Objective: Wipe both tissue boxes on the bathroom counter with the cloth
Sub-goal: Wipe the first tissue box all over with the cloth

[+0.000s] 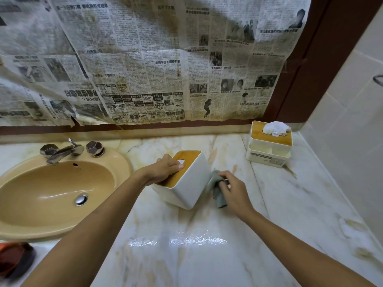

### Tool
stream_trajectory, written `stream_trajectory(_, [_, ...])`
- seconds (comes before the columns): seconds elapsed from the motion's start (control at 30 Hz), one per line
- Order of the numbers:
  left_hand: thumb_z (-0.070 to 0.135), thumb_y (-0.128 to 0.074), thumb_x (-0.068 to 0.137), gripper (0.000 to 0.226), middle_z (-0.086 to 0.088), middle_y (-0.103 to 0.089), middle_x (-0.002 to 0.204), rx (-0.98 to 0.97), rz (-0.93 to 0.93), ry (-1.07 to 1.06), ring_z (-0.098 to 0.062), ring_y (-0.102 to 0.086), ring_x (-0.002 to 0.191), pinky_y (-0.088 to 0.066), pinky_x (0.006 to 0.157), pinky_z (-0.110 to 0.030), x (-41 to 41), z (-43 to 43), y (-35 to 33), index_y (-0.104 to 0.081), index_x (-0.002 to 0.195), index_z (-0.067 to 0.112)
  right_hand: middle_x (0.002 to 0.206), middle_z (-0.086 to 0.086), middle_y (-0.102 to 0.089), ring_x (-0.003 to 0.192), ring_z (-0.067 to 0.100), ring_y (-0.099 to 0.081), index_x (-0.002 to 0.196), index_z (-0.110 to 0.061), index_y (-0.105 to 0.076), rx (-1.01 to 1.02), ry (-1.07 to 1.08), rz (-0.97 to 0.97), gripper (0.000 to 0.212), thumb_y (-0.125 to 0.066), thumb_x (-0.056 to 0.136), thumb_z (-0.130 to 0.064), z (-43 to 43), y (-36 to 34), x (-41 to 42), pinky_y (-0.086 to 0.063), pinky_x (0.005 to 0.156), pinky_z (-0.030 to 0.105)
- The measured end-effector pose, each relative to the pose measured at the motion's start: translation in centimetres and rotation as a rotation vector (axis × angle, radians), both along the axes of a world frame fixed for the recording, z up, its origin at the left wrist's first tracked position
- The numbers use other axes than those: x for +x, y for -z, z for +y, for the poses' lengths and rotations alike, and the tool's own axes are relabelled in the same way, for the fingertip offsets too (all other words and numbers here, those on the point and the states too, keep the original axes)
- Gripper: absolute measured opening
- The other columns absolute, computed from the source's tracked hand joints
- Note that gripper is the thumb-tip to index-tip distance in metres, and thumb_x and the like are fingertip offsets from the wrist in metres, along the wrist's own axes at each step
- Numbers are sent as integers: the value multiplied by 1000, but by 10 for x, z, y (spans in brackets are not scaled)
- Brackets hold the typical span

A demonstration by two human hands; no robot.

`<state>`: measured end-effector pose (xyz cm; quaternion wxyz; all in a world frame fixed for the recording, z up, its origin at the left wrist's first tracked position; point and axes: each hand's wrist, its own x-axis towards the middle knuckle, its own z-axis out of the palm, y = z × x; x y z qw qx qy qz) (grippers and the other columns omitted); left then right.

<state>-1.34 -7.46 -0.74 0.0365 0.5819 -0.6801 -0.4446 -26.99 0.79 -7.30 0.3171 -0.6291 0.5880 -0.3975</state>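
A white tissue box with a wooden lid point(191, 183) stands tilted to the left on the marble counter point(186, 255). My left hand point(165, 169) grips it across the wooden lid. A grey-green cloth point(217, 188) is bunched in my right hand point(232, 189) and pressed against the box's white right side. A second white tissue box point(269, 143), also wood-topped, stands upright at the back right with a white tissue poking out of its slot. Neither hand touches it.
A beige sink point(56, 195) with a chrome tap point(62, 152) lies left of the tilted box. Old newspaper point(145, 59) covers the wall behind. A tiled wall point(352, 121) borders the counter's right edge. A dark reddish object point(14, 259) sits at the bottom left.
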Motion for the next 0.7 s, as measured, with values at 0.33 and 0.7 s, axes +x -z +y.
stream_trajectory(0.33, [47, -39, 102, 29, 2, -31, 108, -225, -413, 413, -23, -30, 103, -23, 90, -37, -4, 9, 7, -58, 98, 25, 102, 4, -68, 94, 14, -63, 108, -18, -60, 330, 195, -268, 15, -50, 99, -11, -11, 9, -1, -43, 67, 20])
stream_trajectory(0.7, [48, -42, 100, 28, 5, -28, 106, -306, -500, 482, -18, -24, 102, -22, 94, -39, 2, 22, 22, -62, 101, 28, 103, 6, -70, 96, 20, -65, 103, -18, -62, 387, 99, -290, 14, -52, 97, -11, -5, 20, 19, -48, 73, 24])
